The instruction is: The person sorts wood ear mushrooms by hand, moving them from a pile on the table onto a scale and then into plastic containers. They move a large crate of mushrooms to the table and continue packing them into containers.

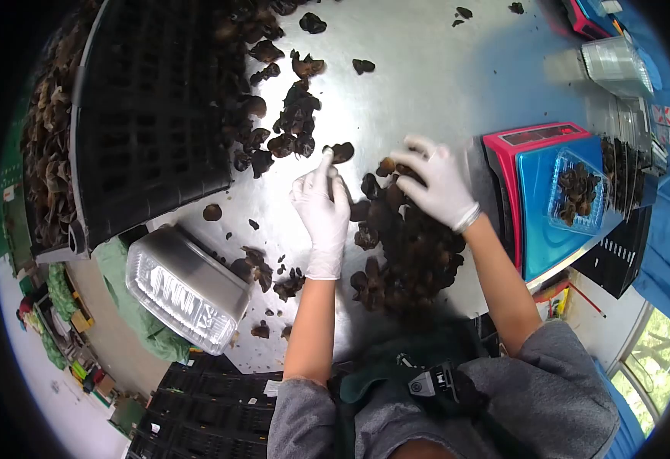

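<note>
Both hands wear thin white gloves over a metal table. My left hand (pixel 324 206) has its index finger stretched out, its tip touching a dark mushroom piece (pixel 342 152); thumb and index are apart. To the right, my right hand (pixel 436 182) has its fingers spread and slightly bent at the upper edge of a dark mushroom pile (pixel 407 245). A small brownish piece (pixel 385 167) lies just left of its fingertips. More dark mushroom pieces (pixel 296 115) lie scattered above my left hand.
A black crate (pixel 151 115) lies tipped at the left, beside mushrooms. Stacked clear trays (pixel 185 287) stand lower left. On the right, a red and blue scale (pixel 537 199) bears a filled clear tray (pixel 577 191). More clear containers (pixel 616 65) are upper right.
</note>
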### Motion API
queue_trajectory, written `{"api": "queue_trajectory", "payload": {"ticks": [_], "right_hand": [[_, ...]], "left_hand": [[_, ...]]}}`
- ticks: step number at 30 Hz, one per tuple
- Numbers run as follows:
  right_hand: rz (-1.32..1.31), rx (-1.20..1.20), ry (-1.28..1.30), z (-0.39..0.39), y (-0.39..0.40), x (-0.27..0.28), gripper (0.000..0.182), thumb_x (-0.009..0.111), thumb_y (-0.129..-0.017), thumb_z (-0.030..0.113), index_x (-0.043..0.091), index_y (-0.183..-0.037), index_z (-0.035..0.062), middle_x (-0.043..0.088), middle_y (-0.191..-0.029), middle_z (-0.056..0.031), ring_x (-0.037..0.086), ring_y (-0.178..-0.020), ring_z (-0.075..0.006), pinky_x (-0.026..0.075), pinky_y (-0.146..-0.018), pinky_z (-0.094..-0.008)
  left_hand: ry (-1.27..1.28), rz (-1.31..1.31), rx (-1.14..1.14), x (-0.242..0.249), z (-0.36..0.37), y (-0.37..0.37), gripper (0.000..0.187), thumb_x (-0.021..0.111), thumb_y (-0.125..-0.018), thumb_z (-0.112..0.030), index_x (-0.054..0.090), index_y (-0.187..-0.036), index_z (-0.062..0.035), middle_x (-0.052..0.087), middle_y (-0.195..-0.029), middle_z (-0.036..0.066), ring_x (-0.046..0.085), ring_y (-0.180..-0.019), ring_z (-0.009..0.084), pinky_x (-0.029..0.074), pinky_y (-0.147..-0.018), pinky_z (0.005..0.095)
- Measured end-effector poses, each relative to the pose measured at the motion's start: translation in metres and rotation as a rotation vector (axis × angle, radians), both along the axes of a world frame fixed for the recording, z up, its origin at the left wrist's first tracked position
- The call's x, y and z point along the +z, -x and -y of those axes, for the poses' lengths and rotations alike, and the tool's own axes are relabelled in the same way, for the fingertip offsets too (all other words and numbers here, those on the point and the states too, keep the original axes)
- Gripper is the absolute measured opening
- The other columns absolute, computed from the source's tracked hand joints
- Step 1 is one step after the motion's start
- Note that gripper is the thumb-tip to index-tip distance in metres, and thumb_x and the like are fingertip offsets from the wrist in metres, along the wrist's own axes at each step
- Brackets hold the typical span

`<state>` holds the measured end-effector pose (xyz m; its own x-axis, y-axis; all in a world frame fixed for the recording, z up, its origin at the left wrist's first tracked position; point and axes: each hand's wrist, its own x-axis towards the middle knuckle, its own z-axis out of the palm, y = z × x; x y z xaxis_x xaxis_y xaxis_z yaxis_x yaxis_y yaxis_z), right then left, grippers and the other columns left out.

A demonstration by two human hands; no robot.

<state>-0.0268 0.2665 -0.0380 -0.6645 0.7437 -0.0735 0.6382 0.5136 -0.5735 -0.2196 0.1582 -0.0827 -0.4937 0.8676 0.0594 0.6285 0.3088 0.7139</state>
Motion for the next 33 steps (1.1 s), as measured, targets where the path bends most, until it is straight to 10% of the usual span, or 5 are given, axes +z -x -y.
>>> {"api": "queue_trajectory", "payload": {"ticks": [10, 17, 19, 28, 33], "right_hand": [[0.332, 0.396, 0.323, 0.009, -0.011, 0.060, 0.052, 0.058, -0.090, 0.033, 0.050, -0.137, 0.0135, 0.036, -0.151, -0.0142, 0.032, -0.139, -0.0423, 0.024, -0.111, -0.0616], [-0.155, 0.070, 0.411, -0.069, 0.102, 0.052, 0.030, 0.060, -0.085, 0.012, 0.065, -0.114, 0.0064, 0.066, -0.112, -0.0135, 0.062, -0.104, -0.0314, 0.049, -0.093, -0.0377], [-0.383, 0.252, -0.213, -0.061, 0.150, 0.000, 0.034, 0.060, -0.079, 0.004, 0.066, -0.112, 0.0085, 0.062, -0.122, -0.0123, 0.057, -0.114, -0.0295, 0.046, -0.099, -0.0382], [-0.145, 0.027, 0.377, -0.122, 0.116, 0.015, 0.035, 0.059, -0.083, 0.008, 0.066, -0.117, 0.0085, 0.059, -0.122, -0.0125, 0.056, -0.115, -0.0262, 0.042, -0.100, -0.0346], [-0.300, 0.188, -0.140, -0.089, 0.128, -0.026, 0.037, 0.063, -0.080, 0.010, 0.063, -0.118, 0.0078, 0.062, -0.107, -0.0127, 0.056, -0.104, -0.0326, 0.045, -0.094, -0.0420]], "left_hand": [[-0.089, 0.556, -0.463, 0.025, -0.008, -0.029, 0.033, 0.055, -0.083, -0.004, 0.058, -0.116, -0.0034, 0.057, -0.130, 0.018, 0.049, -0.128, 0.0371, 0.034, -0.111, 0.0443], [-0.072, 0.403, -0.585, 0.022, -0.006, -0.033, 0.045, 0.057, -0.083, -0.010, 0.058, -0.128, -0.0070, 0.056, -0.135, 0.016, 0.046, -0.131, 0.0367, 0.028, -0.116, 0.0478], [-0.118, 0.411, -0.540, 0.029, -0.004, -0.033, 0.044, 0.059, -0.083, -0.010, 0.059, -0.127, -0.0058, 0.055, -0.135, 0.016, 0.046, -0.131, 0.0378, 0.030, -0.115, 0.0472], [-0.269, 0.050, 0.307, 0.009, 0.027, 0.022, 0.038, 0.063, -0.080, -0.001, 0.062, -0.118, -0.0034, 0.055, -0.118, 0.014, 0.049, -0.112, 0.0300, 0.039, -0.100, 0.0405], [-0.110, -0.021, 0.207, 0.013, 0.016, 0.016, 0.040, 0.064, -0.082, -0.002, 0.062, -0.123, -0.0046, 0.054, -0.124, 0.012, 0.047, -0.117, 0.0286, 0.037, -0.104, 0.0389]]}}
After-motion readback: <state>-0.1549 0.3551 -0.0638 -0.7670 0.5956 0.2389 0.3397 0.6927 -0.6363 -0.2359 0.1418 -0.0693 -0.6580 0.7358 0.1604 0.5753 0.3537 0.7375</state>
